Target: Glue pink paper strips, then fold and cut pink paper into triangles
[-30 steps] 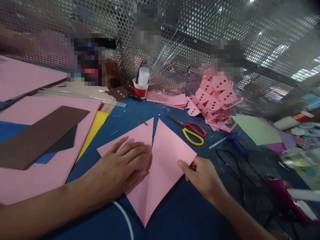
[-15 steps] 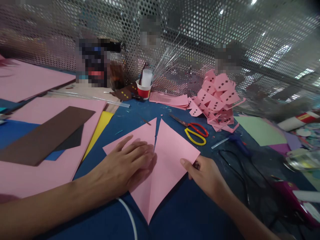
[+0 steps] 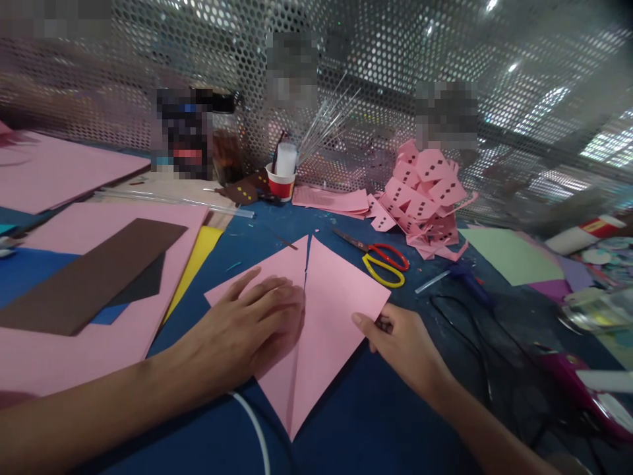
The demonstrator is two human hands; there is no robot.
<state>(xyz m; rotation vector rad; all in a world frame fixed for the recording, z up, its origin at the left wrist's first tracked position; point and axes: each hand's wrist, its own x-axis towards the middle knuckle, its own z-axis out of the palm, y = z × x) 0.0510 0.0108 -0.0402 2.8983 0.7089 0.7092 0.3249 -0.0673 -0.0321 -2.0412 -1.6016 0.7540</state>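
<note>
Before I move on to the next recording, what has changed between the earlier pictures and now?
The pink sheet shows a narrower gap at its top, and its right corner has shifted slightly away from the wearer, nearer the scissors. Nothing was newly taken or let go: the left hand still rests on the left half, and the right hand keeps its grip by the right corner. Scissors unchanged.

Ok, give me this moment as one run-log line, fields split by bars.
left hand: laid on pink sheet | right hand: pinching sheet's right corner | scissors: on blue table
</note>
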